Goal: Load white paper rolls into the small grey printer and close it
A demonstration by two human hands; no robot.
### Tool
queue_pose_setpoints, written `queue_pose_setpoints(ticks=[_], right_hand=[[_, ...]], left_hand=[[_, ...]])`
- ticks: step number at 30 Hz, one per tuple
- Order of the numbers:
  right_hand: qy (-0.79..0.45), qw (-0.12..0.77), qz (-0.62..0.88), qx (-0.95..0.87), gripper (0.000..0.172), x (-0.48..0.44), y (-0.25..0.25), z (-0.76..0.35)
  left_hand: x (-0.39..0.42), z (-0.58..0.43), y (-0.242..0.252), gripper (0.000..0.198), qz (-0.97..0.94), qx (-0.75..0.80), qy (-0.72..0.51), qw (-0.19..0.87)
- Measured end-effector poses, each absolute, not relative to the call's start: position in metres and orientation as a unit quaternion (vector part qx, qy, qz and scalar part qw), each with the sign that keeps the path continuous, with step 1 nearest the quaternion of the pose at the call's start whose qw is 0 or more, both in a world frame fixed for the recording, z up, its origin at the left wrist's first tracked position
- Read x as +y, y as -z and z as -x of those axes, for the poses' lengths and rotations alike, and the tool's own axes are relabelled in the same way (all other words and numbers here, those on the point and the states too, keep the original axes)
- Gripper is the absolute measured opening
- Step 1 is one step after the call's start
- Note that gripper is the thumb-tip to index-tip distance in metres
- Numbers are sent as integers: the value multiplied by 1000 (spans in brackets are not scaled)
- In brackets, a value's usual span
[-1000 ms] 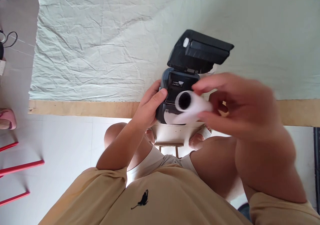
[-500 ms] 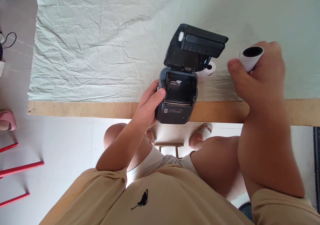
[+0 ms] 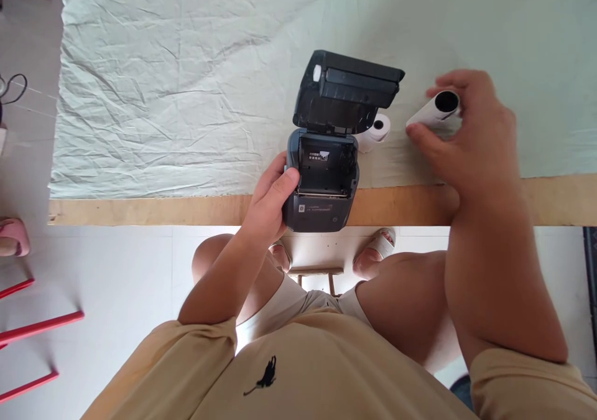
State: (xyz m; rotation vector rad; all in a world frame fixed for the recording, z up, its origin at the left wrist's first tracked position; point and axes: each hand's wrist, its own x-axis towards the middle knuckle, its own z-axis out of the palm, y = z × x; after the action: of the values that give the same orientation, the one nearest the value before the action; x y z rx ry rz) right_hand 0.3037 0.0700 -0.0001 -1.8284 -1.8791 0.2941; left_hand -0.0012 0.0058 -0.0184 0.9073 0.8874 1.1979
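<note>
My left hand [image 3: 270, 199] is closed on the left side of a dark grey portable printer [image 3: 321, 214], its thumb on the front rim. The printer's lid [image 3: 349, 84] stands up on its hinge, and the paper bay inside shows bare with a small printed label. Around a white paper roll [image 3: 429, 114] with a wide dark core, my right hand [image 3: 471, 121] is open, thumb and fingers spread on either side. The roll seems to stand on the cloth. A second, smaller-cored paper roll [image 3: 375, 134] stands just right of the printer, partly hidden by it.
A pale green wrinkled cloth [image 3: 177, 84] covers the table, with a bare wooden front edge [image 3: 149, 208]. Red stool legs [image 3: 41, 328], a pink shoe [image 3: 15, 236] and a black cable [image 3: 16, 87] are at the left.
My right hand has moved left with the wide-cored paper roll, and its fingers have loosened around it. The printer has shifted slightly left in view, still in my left hand.
</note>
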Motion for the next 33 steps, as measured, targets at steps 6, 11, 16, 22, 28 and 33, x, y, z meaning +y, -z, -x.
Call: queue_pose_setpoints(ticks=[6,11,16,22,28,33], right_hand=[[-45,378,484,-788,41,47,1,-269],[-84,330,508,-791,44,52,24,-250],[-104,277,524,-799,43,56,26,-258],[-106,310,494,-805,52,50,31,-247],[-134,334,490,-794,39,47,11,-257],[-159,366,476,-784,45,24,-46,-252]], left_hand=[[6,1,18,48,-398,391,-526,643],[5,0,17,47,-388,403,-526,641],[5,-1,15,50,-387,409,-518,644],[5,1,17,47,-382,388,-517,660],[4,0,19,52,-378,415,-520,644],[4,0,19,55,-383,425,-513,639]])
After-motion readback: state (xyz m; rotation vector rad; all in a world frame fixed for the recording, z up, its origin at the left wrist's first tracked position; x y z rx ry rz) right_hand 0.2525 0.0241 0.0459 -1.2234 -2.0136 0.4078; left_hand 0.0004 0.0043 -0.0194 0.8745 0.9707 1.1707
